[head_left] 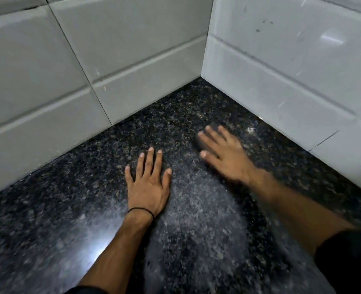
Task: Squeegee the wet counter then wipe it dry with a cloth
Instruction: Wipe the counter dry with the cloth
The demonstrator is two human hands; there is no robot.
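1. Head view, the surface: a black, speckled stone counter (pixel 69 209) fills the lower part of the picture and runs back into an inner corner.
2. A bright glare (pixel 94 240) lies on the counter near its front left, beside the left forearm.
3. A paler, hazy band (pixel 196 219) runs over the stone from between the two hands down toward the front edge. Whether it is a film of water or a smear I cannot tell.
4. A small shiny patch (pixel 249 130) sits close to the right wall.
5. The room: the left wall (pixel 48 71) and the right wall (pixel 292 71) are both of large white tiles with a raised band. They meet at the far corner of the counter. The right wall carries a few dark specks and scuffs.
6. The left hand (pixel 146 187) lies flat on the middle of the counter, palm down. Its fingers are straight and spread and grasp nothing. A thin black band (pixel 141 210) circles its wrist.
7. The right hand (pixel 224 153) is blurred and lies nearer the far right corner. Its fingers are spread and laid flat, not curled.
8. Under those fingers a dark grey patch shows, seemingly the cloth (pixel 204 143), pressed onto the counter. It is too blurred to make out its shape.
9. A black sleeve (pixel 349 262) covers the right arm at the lower right edge.
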